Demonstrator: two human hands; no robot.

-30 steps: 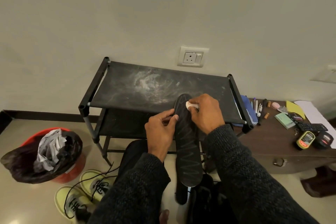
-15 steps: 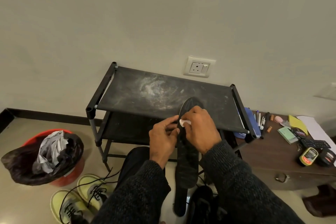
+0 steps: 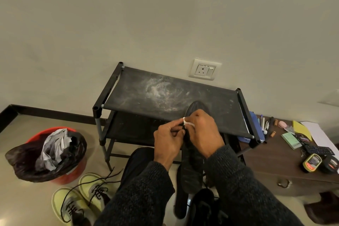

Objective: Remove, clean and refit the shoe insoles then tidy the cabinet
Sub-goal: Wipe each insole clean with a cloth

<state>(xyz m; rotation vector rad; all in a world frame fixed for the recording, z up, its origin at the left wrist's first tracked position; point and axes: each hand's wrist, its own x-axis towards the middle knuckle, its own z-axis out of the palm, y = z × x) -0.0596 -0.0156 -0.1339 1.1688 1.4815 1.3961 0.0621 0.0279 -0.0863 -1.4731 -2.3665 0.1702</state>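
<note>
A long black insole (image 3: 191, 169) is held upright in front of me, its toe end over the dusty black shoe rack (image 3: 165, 95). My left hand (image 3: 167, 143) pinches the insole's left edge near the top. My right hand (image 3: 203, 134) grips a small white wipe (image 3: 188, 123) against the same edge. A second black insole (image 3: 180, 205) lies on the floor below, beside a black shoe (image 3: 203, 205). A pair of yellow-green sneakers (image 3: 82, 198) with loose black laces sits at the lower left.
A red bin (image 3: 60, 178) lined with a black bag and holding crumpled paper stands on the left. A low brown cabinet (image 3: 286, 167) on the right carries pens, notepads, polish tins and a remote. A wall socket (image 3: 204, 69) is above the rack.
My right hand with the wipe has slid from the insole's toe face to its left edge, close to my left hand's fingers. The view has tilted slightly upward.
</note>
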